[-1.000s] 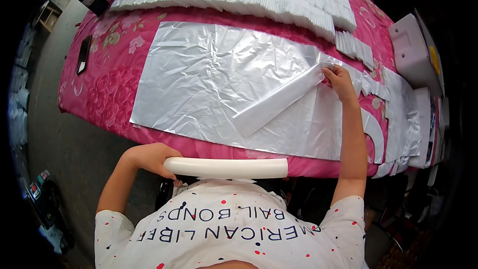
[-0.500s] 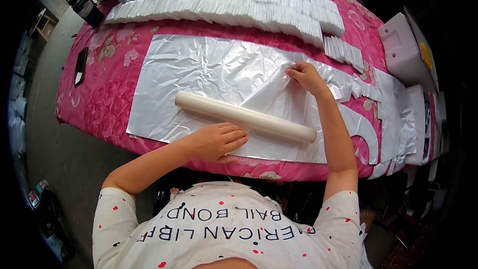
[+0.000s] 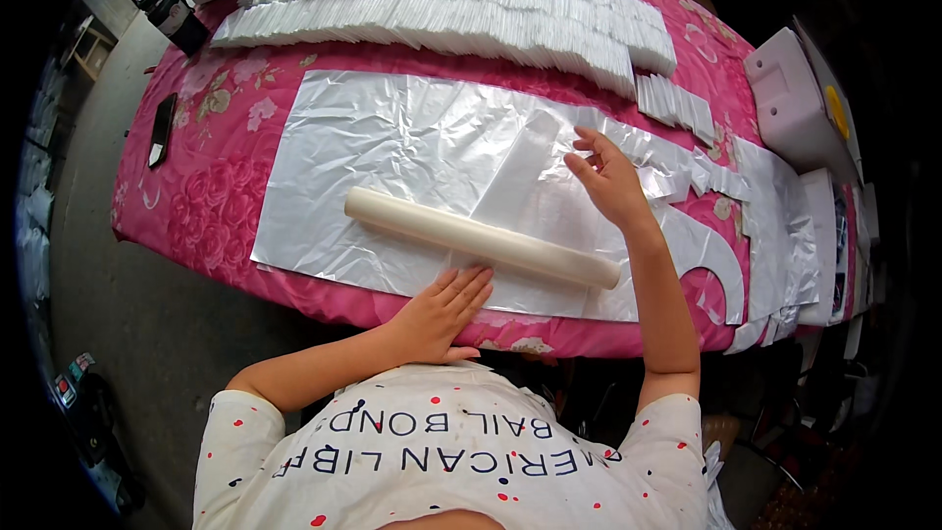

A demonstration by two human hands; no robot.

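Note:
Thin white plastic bags (image 3: 343, 147) lie flat in a layered pile on the table in front of me. Across them rests a pale smooth tube (image 3: 481, 236), slanting down to the right. My left hand (image 3: 444, 312) is open, its fingers spread flat on the plastic at the near edge, just below the tube. Above the pile's right part, my right hand (image 3: 610, 177) is open with fingers loosely curved and apart, nothing between them. Close to its fingertips a smooth fold of the top bag (image 3: 530, 157) lies over on itself, with a slanting edge running down to the tube.
Long rows of folded white bags (image 3: 422, 20) stand along the far side of the pink flowered tablecloth (image 3: 211, 201). A phone (image 3: 162, 130) and a dark bottle (image 3: 173, 18) sit at left. White foam boxes (image 3: 800, 98) and more plastic bags (image 3: 780, 206) are at right.
My right hand has let go of the bag's corner, and its fingers have opened. The fold now lies flat. My left hand has shifted slightly nearer me and turned its fingers up toward the tube.

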